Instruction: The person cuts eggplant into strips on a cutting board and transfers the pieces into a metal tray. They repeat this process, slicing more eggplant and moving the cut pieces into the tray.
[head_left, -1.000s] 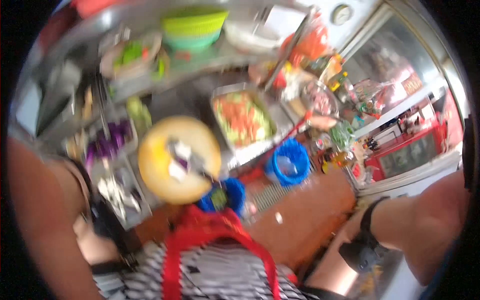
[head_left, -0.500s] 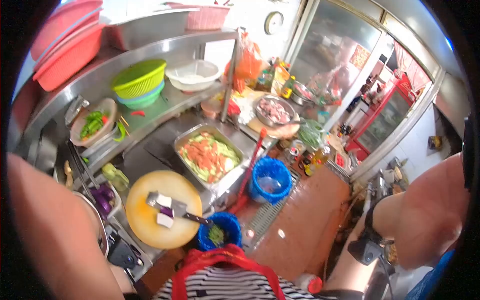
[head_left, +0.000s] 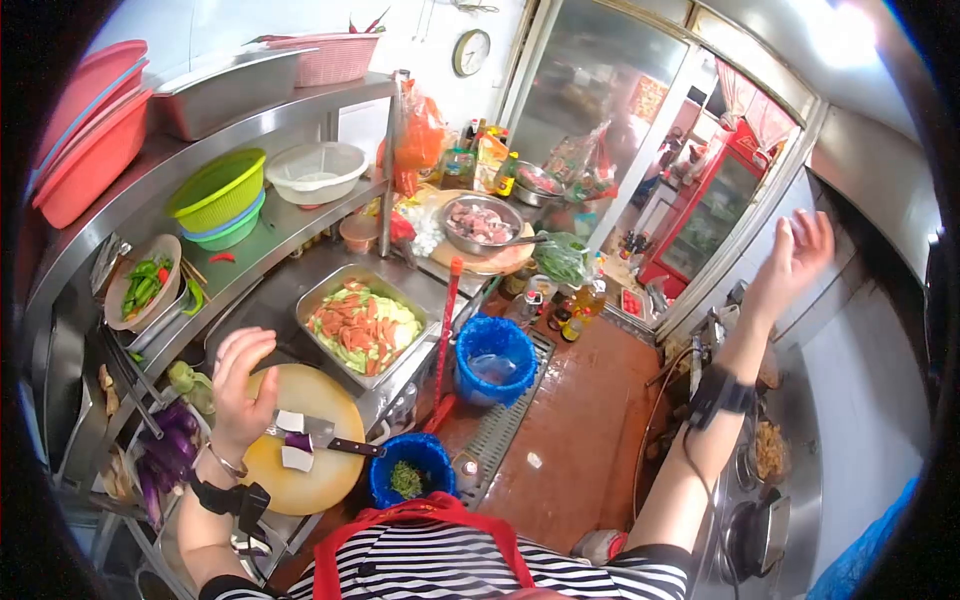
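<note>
My left hand (head_left: 245,395) is raised over the left edge of a round cutting board (head_left: 320,490), fingers stretched and apart, holding nothing. On the board lies a cleaver (head_left: 350,446), its dark handle pointing right, with white-fleshed, purple-skinned eggplant pieces (head_left: 297,458) on and beside its blade. My right hand (head_left: 795,262) is lifted high on the right, away from the board, its fingers apart and slightly bent around nothing. Left of the board is a pile of whole eggplants (head_left: 168,462). A steel tray (head_left: 352,379) of sliced green and orange vegetables stands behind the board.
A blue-lined bin (head_left: 385,490) with green scraps stands beside the board, and another blue bin (head_left: 495,360) farther off. A red pole (head_left: 447,330) leans between. Baskets (head_left: 218,190) fill the shelf (head_left: 270,235) on the left. A stove (head_left: 790,500) is at right.
Both arms, close to the camera before, have reached outward, bringing both hands into clear view. The camera view has shifted somewhat. The cleaver and eggplant pieces stay on the board.
</note>
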